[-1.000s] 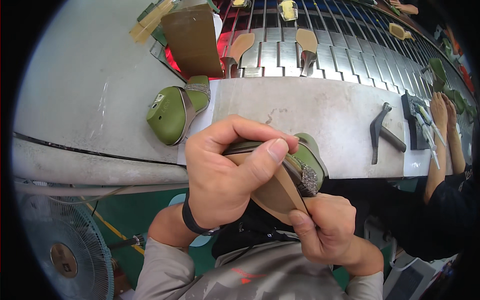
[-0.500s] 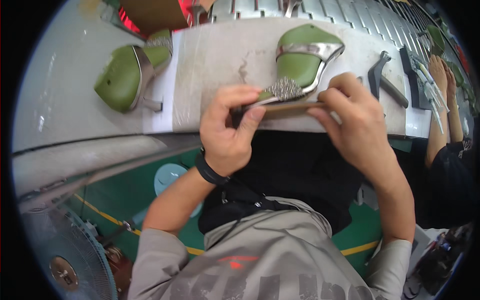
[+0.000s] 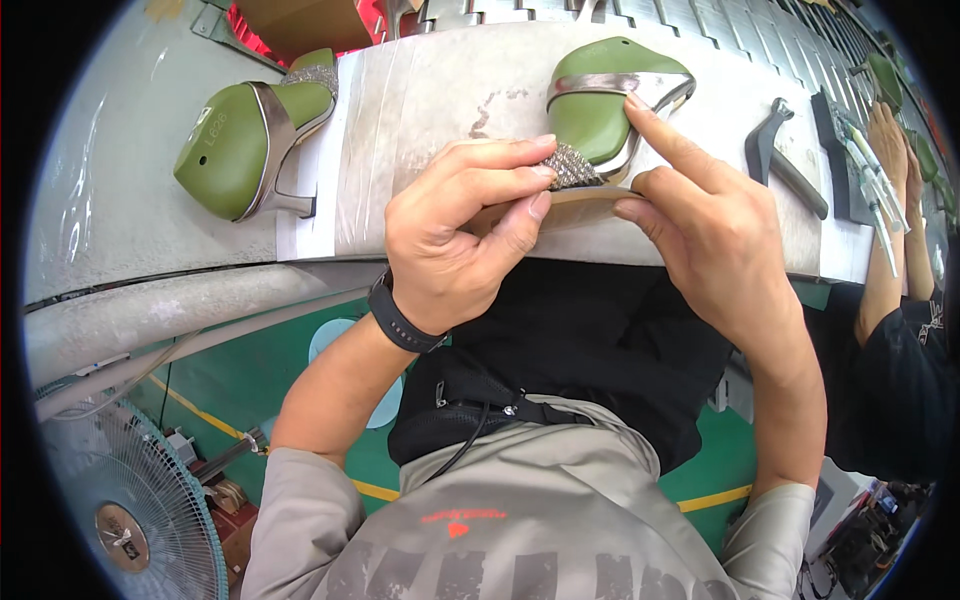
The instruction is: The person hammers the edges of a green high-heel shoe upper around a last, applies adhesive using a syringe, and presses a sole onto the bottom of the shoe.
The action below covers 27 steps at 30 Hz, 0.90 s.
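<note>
A green shoe last (image 3: pixel 595 130) lies on the bench in front of me, fitted with a sandal upper: a shiny metallic strap (image 3: pixel 610 84) and a glittery band (image 3: pixel 572 168) at the near end. A thin tan strip (image 3: pixel 590 196), seen nearly edge-on and resembling a shoe sole, is held along that near end. My left hand (image 3: pixel 465 215) pinches the strip's left part, thumb below, fingertips against the glittery band. My right hand (image 3: pixel 710 225) grips the right end between thumb and bent fingers. Its index finger stretches up to the metallic strap.
Another green last with a sandal upper (image 3: pixel 235 150) lies at left. To the right are a hammer (image 3: pixel 785 160) and a dark block (image 3: pixel 845 160) with white tubes. Slatted metal conveyor (image 3: pixel 690 30) runs behind; a co-worker's hands (image 3: pixel 890 150) are far right. A fan (image 3: pixel 130 510) stands lower left.
My left fingers have shifted right onto the glittery band. My right index finger has straightened out to the metallic strap. The tan strip has tilted, its right end higher.
</note>
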Available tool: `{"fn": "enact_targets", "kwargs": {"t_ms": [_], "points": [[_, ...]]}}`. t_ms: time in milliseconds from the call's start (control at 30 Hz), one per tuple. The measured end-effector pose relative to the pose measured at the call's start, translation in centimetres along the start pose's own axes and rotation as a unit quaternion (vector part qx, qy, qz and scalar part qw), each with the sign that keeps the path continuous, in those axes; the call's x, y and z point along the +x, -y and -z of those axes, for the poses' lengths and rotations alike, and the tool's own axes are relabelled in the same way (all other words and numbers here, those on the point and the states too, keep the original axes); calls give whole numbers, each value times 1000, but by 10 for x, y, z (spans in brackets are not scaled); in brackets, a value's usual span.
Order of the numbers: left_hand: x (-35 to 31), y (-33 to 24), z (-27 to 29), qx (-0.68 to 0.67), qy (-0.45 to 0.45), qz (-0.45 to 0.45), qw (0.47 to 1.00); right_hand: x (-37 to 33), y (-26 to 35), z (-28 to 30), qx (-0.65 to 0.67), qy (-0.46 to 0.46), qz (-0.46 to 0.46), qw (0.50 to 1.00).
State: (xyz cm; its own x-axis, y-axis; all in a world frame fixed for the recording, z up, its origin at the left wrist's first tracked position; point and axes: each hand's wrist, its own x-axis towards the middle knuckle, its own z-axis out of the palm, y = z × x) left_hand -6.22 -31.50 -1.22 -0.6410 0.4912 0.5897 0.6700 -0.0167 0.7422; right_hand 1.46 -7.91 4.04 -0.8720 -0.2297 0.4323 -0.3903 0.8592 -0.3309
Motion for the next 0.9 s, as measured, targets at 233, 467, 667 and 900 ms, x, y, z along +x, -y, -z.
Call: {"fn": "enact_targets", "kwargs": {"t_ms": [233,467,667,900], "points": [[13,-6,-2,98,17,-23,995,1,-4,-1,3,-22,9,1000],[21,-13,-9,171,22,-49,984,4,-8,-5,-23,-36,24,999],[30,-12,-7,226,56,-130,964,1,-5,-3,-15,-40,11,999],[48,-35,-3,112,66,94,987,11,-10,16,21,4,-34,999]]}}
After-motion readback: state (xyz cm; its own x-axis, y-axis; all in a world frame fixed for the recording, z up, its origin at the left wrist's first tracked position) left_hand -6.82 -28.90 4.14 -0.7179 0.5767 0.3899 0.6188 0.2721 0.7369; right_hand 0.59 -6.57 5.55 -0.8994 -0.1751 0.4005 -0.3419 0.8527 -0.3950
